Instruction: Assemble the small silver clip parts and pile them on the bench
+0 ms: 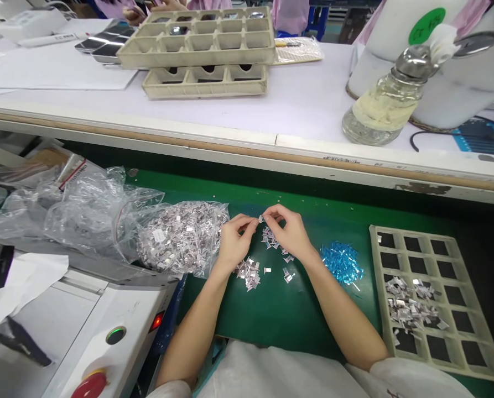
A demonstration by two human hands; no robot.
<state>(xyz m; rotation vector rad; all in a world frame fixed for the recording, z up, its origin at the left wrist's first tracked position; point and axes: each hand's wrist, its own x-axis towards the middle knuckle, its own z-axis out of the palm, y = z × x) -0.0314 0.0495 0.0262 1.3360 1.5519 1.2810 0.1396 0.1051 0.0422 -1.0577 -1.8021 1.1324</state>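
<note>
We see both bare hands meeting above a dark green work surface (271,318), fingers bent and thumbs drawn in. The right hand (290,231) pinches one small silvery metal piece (261,219) between thumb and forefinger; the left hand (235,240) has its thumb and forefinger almost together at the same piece, though we cannot tell whether they grip it too. Just below the right fingertips we find a loose heap of silvery pieces (270,237), and beside the left wrist lies a second silvery heap (249,273), with a single flat piece (267,270) close to its right. Left of the left hand, a clear plastic bag full of silvery pieces (182,237) rests on its side. Beyond the right forearm we see a pile of bright blue slivers (341,263), and farther right a cream, grid-divided tray (377,276) with dark-bottomed compartments, several holding silvery pieces towards its left and middle. On the white shelf (305,116) above, we note two stacked cream compartment trays (201,52) and a clear glass bottle with a metal top (381,113).
</note>
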